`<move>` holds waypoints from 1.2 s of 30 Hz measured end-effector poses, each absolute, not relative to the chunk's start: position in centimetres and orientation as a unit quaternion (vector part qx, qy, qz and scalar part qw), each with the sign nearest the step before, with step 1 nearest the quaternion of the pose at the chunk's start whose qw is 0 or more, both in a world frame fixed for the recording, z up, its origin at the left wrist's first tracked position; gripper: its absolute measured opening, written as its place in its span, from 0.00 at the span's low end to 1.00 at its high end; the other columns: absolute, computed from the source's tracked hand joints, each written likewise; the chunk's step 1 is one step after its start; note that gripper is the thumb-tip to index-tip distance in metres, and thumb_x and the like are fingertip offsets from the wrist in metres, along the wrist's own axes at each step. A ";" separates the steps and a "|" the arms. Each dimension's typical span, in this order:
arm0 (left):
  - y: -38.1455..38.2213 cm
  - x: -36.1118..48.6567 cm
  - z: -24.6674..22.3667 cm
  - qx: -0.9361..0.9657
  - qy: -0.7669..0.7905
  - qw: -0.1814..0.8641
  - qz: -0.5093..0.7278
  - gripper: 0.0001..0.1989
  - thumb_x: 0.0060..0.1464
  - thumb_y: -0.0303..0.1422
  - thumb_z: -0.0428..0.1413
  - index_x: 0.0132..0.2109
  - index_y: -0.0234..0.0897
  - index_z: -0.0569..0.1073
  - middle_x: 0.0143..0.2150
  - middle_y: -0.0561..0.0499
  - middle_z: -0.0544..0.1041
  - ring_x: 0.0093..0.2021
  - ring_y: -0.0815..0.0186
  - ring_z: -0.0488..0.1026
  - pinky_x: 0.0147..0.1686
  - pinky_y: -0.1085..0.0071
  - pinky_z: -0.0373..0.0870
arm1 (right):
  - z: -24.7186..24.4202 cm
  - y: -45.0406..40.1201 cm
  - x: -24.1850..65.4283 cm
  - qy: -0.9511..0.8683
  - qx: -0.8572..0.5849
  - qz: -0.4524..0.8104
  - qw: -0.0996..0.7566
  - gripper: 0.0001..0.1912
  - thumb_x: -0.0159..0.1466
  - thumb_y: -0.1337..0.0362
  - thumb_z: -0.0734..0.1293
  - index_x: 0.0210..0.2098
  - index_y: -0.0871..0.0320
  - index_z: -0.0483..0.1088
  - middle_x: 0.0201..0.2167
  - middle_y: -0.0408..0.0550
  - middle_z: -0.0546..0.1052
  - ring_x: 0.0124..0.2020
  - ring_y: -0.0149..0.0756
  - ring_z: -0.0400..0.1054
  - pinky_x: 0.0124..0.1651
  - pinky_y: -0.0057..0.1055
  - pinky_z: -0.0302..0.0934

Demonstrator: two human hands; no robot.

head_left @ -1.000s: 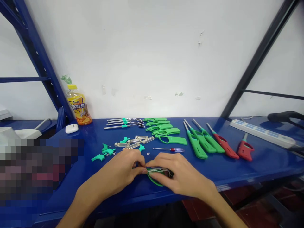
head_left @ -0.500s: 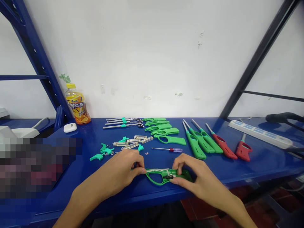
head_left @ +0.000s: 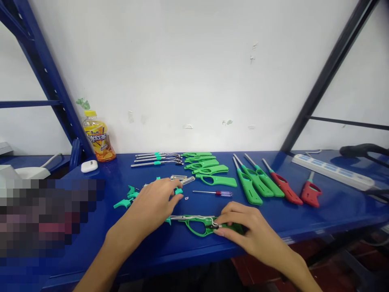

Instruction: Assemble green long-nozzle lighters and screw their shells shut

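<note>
An open green lighter shell (head_left: pixel 197 232) lies near the table's front edge, with a metal tube, white wires and a small black part in it. My right hand (head_left: pixel 240 221) grips the shell and the black part between thumb and fingers. Over the small parts to the left is my left hand (head_left: pixel 162 198), its thumb and index finger around a teal trigger piece (head_left: pixel 178 191); whether they touch it is unclear. Clear fuel tanks (head_left: pixel 187 181) lie just beyond that hand. More teal triggers (head_left: pixel 123 203) are to its left.
Several green shells (head_left: pixel 217 181) and metal tubes (head_left: pixel 147 164) lie at the back. A screwdriver (head_left: pixel 223 194) is in the middle. Assembled lighters (head_left: pixel 251 190), a power strip (head_left: pixel 334 172), a drink bottle (head_left: pixel 99 138) and a white case (head_left: pixel 89 166) stand around.
My left hand has let go of the shell's left end and moved up to the small parts. My right hand has shifted slightly left, its fingers closer together on the black part.
</note>
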State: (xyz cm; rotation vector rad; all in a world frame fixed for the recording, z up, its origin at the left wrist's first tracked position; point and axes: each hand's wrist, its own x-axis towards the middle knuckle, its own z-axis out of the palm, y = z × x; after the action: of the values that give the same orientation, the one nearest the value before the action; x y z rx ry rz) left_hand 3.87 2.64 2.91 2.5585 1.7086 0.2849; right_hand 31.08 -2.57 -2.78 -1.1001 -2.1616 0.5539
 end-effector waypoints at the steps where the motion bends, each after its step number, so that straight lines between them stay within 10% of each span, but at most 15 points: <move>1: 2.9 4.4 3.0 0.825 0.559 0.010 0.078 0.13 0.70 0.35 0.56 0.58 0.44 0.76 0.51 0.47 0.82 0.53 0.51 0.79 0.46 0.60 0.72 | -2.7 -2.6 31.1 -0.821 -0.419 0.215 0.322 0.06 0.70 0.57 0.73 0.43 0.49 0.82 0.41 0.42 0.80 0.41 0.33 0.74 0.46 0.28 0.64; 17: 1.0 4.3 2.2 0.869 0.462 0.038 0.175 0.11 0.67 0.27 0.56 0.50 0.44 0.81 0.48 0.51 0.83 0.51 0.55 0.78 0.50 0.60 0.72 | -2.0 -2.9 30.7 -0.814 -0.423 0.230 0.327 0.07 0.74 0.59 0.68 0.42 0.51 0.79 0.39 0.40 0.80 0.40 0.32 0.72 0.46 0.28 0.62; 36: -0.7 6.0 0.6 0.903 0.422 0.016 0.078 0.13 0.71 0.26 0.52 0.45 0.44 0.80 0.41 0.51 0.80 0.45 0.56 0.75 0.31 0.67 0.62 | -2.6 -2.5 31.1 -0.816 -0.407 0.232 0.338 0.06 0.71 0.59 0.72 0.42 0.53 0.82 0.40 0.43 0.81 0.41 0.33 0.73 0.46 0.28 0.64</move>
State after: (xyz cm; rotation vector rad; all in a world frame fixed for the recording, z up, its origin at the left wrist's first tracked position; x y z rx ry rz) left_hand 6.02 -0.71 0.60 2.8095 1.3114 0.2424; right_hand 31.07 -2.53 -2.58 -1.0595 -2.1263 0.6038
